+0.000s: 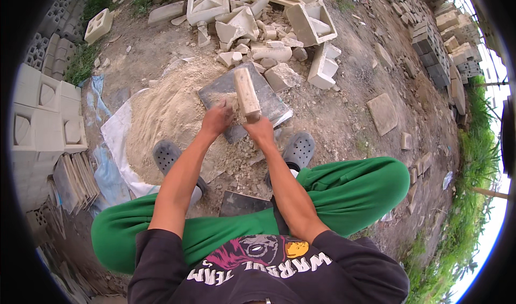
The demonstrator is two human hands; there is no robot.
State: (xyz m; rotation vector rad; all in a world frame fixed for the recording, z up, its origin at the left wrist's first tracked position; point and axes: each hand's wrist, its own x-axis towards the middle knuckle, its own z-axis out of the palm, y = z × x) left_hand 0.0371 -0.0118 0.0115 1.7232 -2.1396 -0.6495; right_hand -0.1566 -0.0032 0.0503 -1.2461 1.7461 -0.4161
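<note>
My right hand [260, 130] is closed round the near end of a thick, pale wooden mallet [246, 93], dusty and raised over a dark flat slab [275, 104]. To its left, my left hand [217, 118] rests low at the slab's near left edge with its fingers curled down. Whatever those fingers hold, if anything, is hidden. Pale crumbs and powder lie on the slab beside the fingers. A mound of sandy powder [161, 116] spreads left of the slab over a white sheet [119, 133].
Broken pale blocks [236, 25] are heaped beyond the slab. Hollow blocks [45, 108] are stacked at the left, near leaning thin boards [75, 179]. My feet in grey clogs [299, 149] flank the slab. A flat stone [382, 113] lies to the right, with grass farther out.
</note>
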